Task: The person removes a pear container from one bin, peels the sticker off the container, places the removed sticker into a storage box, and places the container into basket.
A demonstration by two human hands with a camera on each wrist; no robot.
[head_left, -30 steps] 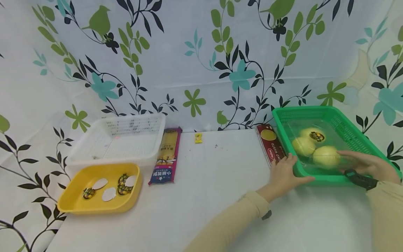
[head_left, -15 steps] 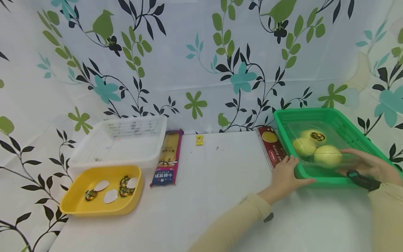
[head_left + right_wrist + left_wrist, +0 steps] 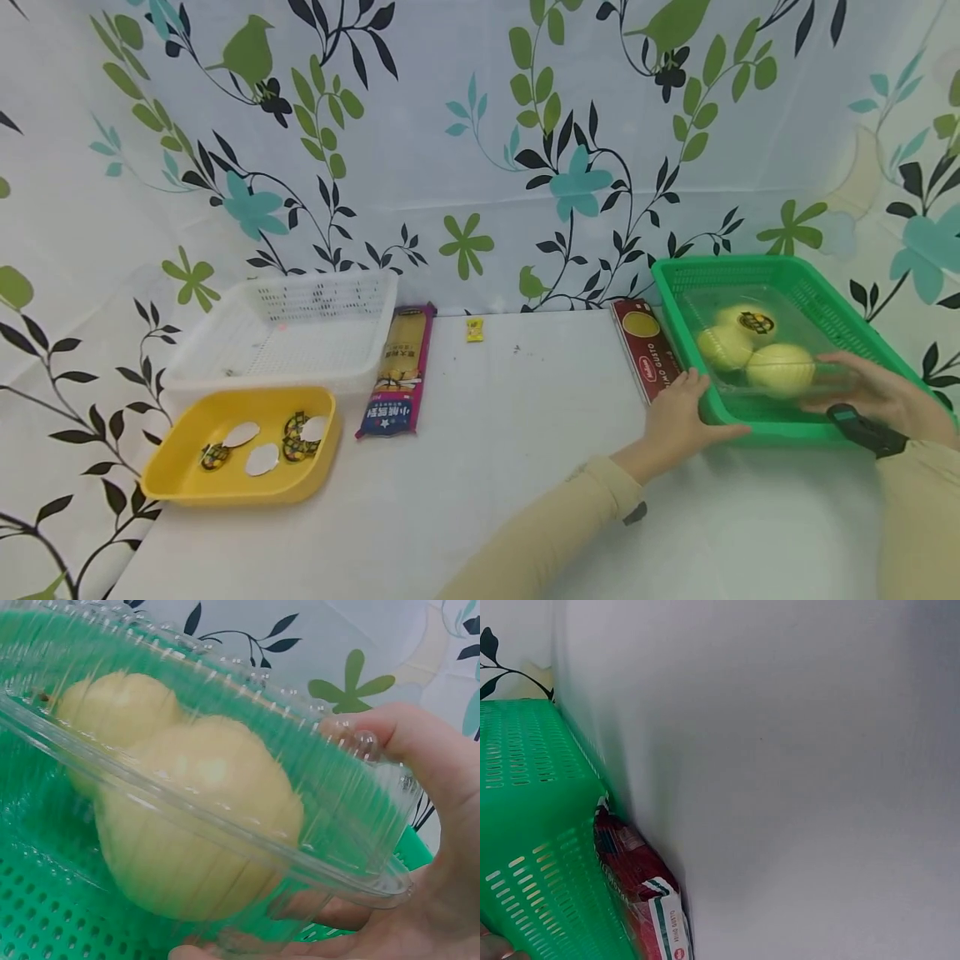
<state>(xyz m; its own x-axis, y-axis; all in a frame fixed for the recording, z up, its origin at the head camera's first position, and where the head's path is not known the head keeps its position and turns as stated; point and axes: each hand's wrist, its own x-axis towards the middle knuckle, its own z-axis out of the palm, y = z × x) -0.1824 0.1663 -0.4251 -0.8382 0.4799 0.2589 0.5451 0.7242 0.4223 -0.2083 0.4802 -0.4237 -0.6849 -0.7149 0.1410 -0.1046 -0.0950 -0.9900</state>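
Observation:
In the head view a clear plastic clamshell box with several pale yellow, round fruits sits inside the green basket. My right hand grips the right end of this box. The right wrist view has the thumb on the lid and the fingers beneath, with the box tilted there. My left hand holds the basket's near left corner, thumb along the front rim and fingers on the outer left side. Only a bit of its fingers shows in the left wrist view.
A red packet lies against the basket's left side. Farther left are a pasta packet, a small yellow sachet, a white basket and a yellow tray with labels and white ovals. A patterned cloth hangs behind.
My right hand has shifted slightly right and up, and the box's right end has risen a little with it. My left hand stays on the basket corner.

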